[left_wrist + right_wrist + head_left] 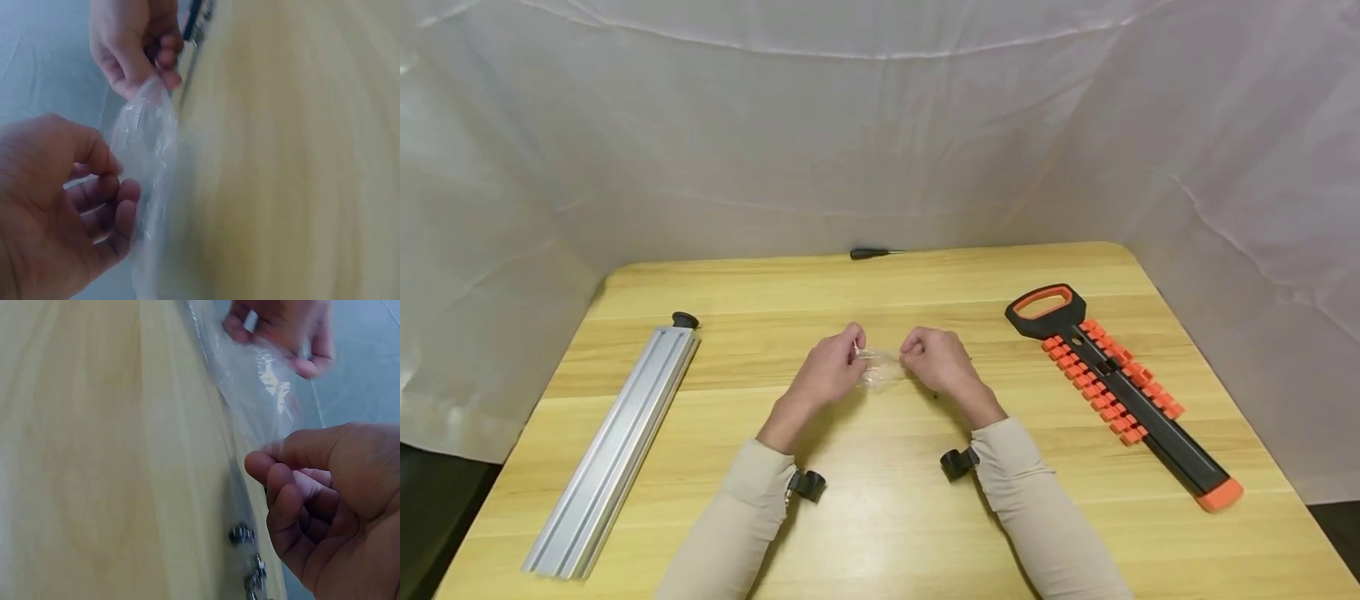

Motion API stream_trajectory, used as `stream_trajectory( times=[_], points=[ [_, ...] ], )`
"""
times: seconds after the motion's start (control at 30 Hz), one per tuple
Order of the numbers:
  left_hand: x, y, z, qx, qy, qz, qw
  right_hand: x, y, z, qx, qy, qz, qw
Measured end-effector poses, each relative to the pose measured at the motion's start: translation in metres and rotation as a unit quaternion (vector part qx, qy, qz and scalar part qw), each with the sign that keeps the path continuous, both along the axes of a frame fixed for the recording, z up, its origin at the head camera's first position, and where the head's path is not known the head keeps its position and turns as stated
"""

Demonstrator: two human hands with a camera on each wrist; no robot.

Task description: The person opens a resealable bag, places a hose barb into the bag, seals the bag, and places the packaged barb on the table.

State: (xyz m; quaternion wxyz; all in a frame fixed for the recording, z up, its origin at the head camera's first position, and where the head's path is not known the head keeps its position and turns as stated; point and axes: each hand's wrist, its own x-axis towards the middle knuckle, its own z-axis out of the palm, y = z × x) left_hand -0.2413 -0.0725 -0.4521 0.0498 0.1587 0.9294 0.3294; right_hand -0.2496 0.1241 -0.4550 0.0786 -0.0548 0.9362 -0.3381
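Noted pale grey fabric (880,142), creased and slightly glossy, hung behind the table (737,283) and down both sides, with a long bright fold (880,57) sagging across the back. Recorded bluish tint of same fabric in both wrist views. Logged table in light yellow wood grain with rounded far corners. Marked dark areas (441,517) at lower left and right, too dim to identify. Observed soft glare (880,500) on table

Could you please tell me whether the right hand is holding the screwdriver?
No, the right hand pinches the clear bag, while the screwdriver lies near the far edge of the table.
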Motion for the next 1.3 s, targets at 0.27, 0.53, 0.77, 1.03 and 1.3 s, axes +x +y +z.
stream_trajectory(
  times=[0.27,0.53,0.77,1.03,1.3],
  points=[
    [-0.004,-0.008,-0.008,-0.010,0.022,-0.050,0.9985,-0.001,-0.002,-0.001,0.008,0.021,0.025,0.999],
    [0.000,-0.009,-0.008,-0.017,-0.019,-0.112,0.9934,-0.001,-0.005,0.000,0.013,0.037,0.040,0.998],
    [0.003,-0.009,-0.010,-0.027,-0.005,-0.088,0.9958,-0.003,0.002,-0.002,0.014,0.045,0.059,0.997],
    [0.002,-0.006,-0.010,-0.045,-0.008,-0.075,0.9961,-0.002,0.020,-0.001,-0.004,0.047,0.048,0.998],
    [0.005,-0.003,-0.008,-0.064,-0.005,-0.064,0.9959,0.000,0.046,0.000,-0.005,0.043,0.032,0.999]
  ],
)
